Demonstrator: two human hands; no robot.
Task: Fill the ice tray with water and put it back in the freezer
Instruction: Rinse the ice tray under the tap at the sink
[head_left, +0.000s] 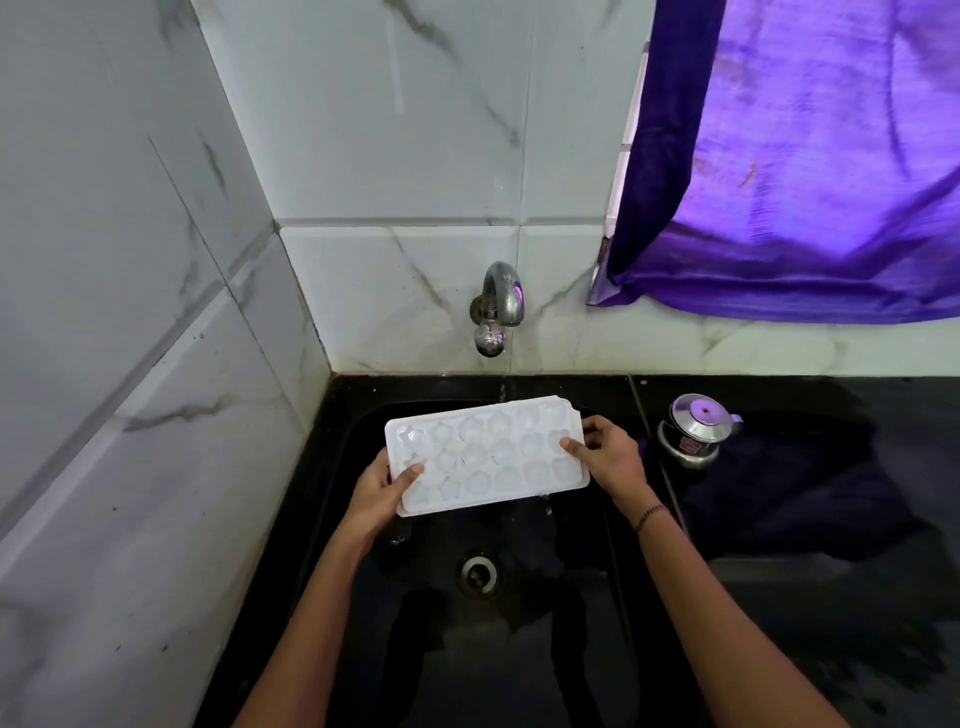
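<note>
A white plastic ice tray (488, 454) with several shaped cells hangs level over the black sink (571, 649), held at both short ends. My left hand (379, 493) grips its left end, thumb on top. My right hand (605, 454) grips its right end, fingers over the rim. The metal tap (498, 306) juts from the tiled wall directly behind and above the tray. I see no water running from it. Whether the cells hold water I cannot tell.
The sink drain (478, 571) lies below the tray. A small steel lidded pot (693, 428) stands on the black counter (831, 519) to the right. A purple curtain (805, 182) hangs at upper right. Marble-patterned tile walls close off the left and back.
</note>
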